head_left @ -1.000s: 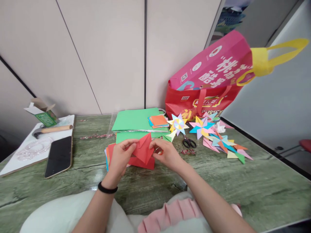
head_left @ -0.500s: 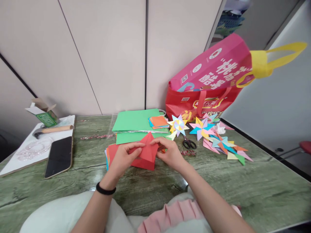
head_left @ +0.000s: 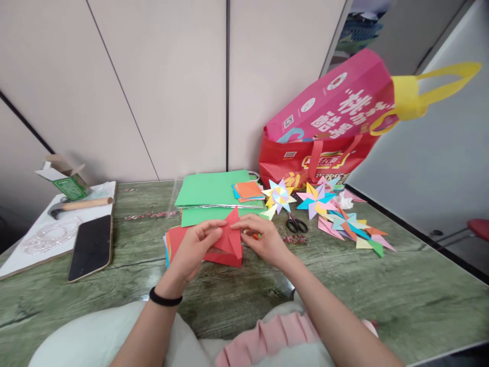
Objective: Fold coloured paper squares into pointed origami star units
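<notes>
A red sheet of origami paper [head_left: 231, 239], folded to a point at the top, is held between both hands just above the table. My left hand [head_left: 198, 244] is closed on its left side, with thumb and fingers pinching the paper. At the right edge my right hand [head_left: 262, 239] pinches the paper near its upper part; some fingertips are hidden behind it. Underneath lies a stack of coloured paper [head_left: 178, 239] with red on top. Green sheets [head_left: 214, 188] lie behind, and small orange and blue squares [head_left: 247, 190] rest on them.
To the right are folded paper stars [head_left: 315, 201], black scissors [head_left: 296, 223] and a red bag [head_left: 321, 158] with a pink bag [head_left: 336, 102] in it. On the left are a phone [head_left: 91, 248], a hammer [head_left: 82, 205], a small green box [head_left: 69, 181] and a white board [head_left: 19, 260].
The red paper has narrowed on its right side as its right flap turned inward. My right hand has shifted slightly left with it; my left hand keeps its pinch.
</notes>
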### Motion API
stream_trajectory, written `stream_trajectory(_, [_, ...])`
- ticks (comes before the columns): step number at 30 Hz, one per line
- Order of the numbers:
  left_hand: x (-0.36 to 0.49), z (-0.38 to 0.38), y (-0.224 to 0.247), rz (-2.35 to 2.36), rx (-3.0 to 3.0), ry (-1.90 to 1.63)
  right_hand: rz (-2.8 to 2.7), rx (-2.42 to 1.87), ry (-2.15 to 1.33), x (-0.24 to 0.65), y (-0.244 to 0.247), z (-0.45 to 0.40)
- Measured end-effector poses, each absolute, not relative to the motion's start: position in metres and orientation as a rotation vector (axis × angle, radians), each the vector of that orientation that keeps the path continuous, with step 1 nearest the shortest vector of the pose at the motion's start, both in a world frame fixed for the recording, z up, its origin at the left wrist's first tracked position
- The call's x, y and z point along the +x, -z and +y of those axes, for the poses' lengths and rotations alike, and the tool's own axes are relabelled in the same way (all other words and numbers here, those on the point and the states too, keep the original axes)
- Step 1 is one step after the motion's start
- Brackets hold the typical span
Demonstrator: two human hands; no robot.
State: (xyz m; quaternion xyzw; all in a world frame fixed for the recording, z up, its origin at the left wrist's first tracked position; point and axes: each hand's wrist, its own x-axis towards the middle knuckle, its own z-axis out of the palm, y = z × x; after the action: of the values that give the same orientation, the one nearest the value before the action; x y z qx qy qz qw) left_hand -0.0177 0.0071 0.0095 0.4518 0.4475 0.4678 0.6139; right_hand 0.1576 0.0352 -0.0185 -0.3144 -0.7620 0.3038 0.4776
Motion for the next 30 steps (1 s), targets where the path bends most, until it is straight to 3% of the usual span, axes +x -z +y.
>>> stream_trajectory(14, [-0.0193,0.0117,-0.0028,1.052,0.896,-1.141,-1.721,-0.755,-0.974,0.1572,0.0174,0.0341])
stream_trajectory(30, [-0.0183,0.01,-0.0006,1.115,0.968,-1.123,-1.836,-0.758,-0.971,0.1589,0.0193,0.0372])
